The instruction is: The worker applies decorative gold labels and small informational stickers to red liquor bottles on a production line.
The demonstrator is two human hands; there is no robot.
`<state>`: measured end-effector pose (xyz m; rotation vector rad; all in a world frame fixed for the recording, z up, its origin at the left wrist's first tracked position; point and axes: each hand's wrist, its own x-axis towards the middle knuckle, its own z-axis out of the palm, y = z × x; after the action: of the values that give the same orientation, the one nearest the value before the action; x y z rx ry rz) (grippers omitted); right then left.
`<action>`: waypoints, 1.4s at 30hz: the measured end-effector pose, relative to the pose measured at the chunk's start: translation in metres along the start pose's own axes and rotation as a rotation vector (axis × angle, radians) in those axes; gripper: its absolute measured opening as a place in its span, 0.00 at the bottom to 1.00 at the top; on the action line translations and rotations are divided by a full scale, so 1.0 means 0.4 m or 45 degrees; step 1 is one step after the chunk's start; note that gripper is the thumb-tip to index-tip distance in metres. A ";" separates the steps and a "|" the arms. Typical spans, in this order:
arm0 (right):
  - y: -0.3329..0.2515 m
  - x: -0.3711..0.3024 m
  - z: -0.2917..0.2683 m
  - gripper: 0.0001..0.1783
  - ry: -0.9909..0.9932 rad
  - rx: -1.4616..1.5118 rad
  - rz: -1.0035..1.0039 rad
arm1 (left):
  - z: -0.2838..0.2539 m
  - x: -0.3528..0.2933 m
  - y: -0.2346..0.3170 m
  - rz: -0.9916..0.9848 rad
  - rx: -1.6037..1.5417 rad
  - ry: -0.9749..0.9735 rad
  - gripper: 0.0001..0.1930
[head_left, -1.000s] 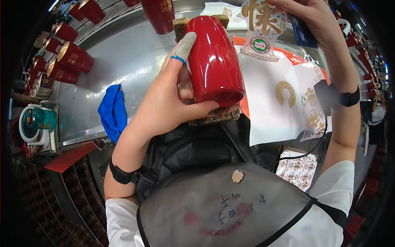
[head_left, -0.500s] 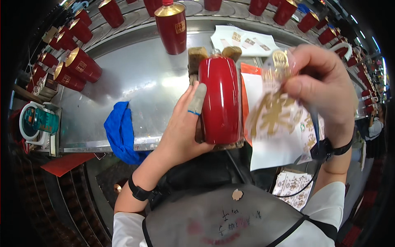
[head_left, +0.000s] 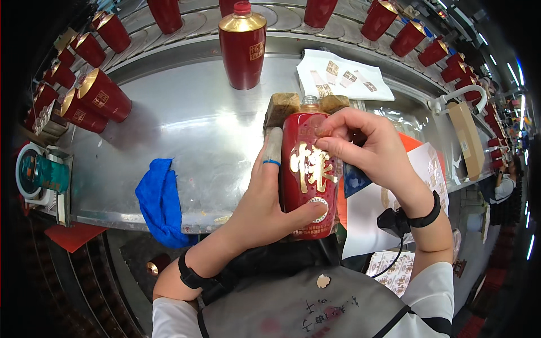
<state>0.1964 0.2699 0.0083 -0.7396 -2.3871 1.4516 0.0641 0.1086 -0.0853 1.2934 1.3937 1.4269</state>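
Note:
A glossy red bottle (head_left: 290,125) lies in a holder at the bench's front edge, its glass neck between two worn wooden blocks (head_left: 283,106). My left hand (head_left: 251,200) grips it along the left side. The index finger wears a greyish finger cot with a blue band, and the thumb presses the low part of a gold decal (head_left: 303,169). This decal, on clear film, covers the bottle's upper face. My right hand (head_left: 372,149) pinches at the film's top edge near the bottle's shoulder; the fingers partly hide that edge.
White decal sheets (head_left: 360,225) lie to the right over an orange one. More labels sit on a white sheet (head_left: 383,92) farther back. A finished red bottle (head_left: 242,56) stands ahead, a blue cloth (head_left: 159,197) lies left, and a conveyor with several bottles curves behind.
My right hand has brought the gold decal from the right onto the bottle's previously plain face. My left thumb has moved onto the decal. The whole view has shifted slightly.

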 end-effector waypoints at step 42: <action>0.029 -0.017 0.021 0.17 0.196 0.191 0.051 | 0.000 0.136 0.023 -0.397 -0.690 0.318 0.23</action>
<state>0.2016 0.2644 -0.0057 -0.8334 -2.1352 1.5114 0.0537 0.1599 -0.0678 0.5454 1.1782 1.6295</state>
